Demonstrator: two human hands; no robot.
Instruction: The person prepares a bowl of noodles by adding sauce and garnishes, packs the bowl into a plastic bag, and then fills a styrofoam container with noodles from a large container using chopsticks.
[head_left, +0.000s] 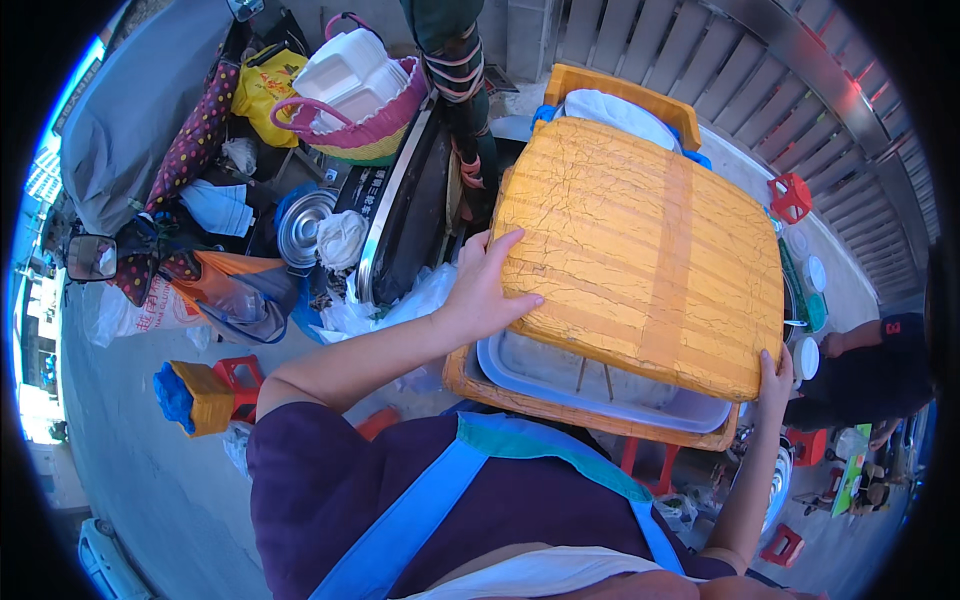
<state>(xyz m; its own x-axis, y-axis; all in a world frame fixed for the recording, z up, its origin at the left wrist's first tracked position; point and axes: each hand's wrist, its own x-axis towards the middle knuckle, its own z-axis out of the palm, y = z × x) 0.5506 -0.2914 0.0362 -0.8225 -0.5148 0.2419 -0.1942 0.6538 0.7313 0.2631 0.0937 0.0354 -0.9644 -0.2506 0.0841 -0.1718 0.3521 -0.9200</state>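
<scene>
A large lid wrapped in yellow tape (637, 247) lies tilted over a matching taped box (585, 424). My left hand (487, 285) grips its near left edge, thumb on top. At the near right corner, my right hand (775, 375) holds the lid too, its fingers partly hidden. Along the near side a gap shows a translucent plastic tub (600, 382) inside the box, with two thin sticks (595, 376) in it. The tub's other contents are covered by the lid. Beyond the lid, a white cloth (619, 112) and blue plastic are partly visible.
Left stands a cart with a pink-rimmed woven basket (405, 97) of white foam boxes, a steel basin (306, 225) and plastic bags. A metal gate (720, 75) runs behind. Red stools (790, 196) stand around. At the right is another person (862, 375), near several white-lidded tubs (806, 358).
</scene>
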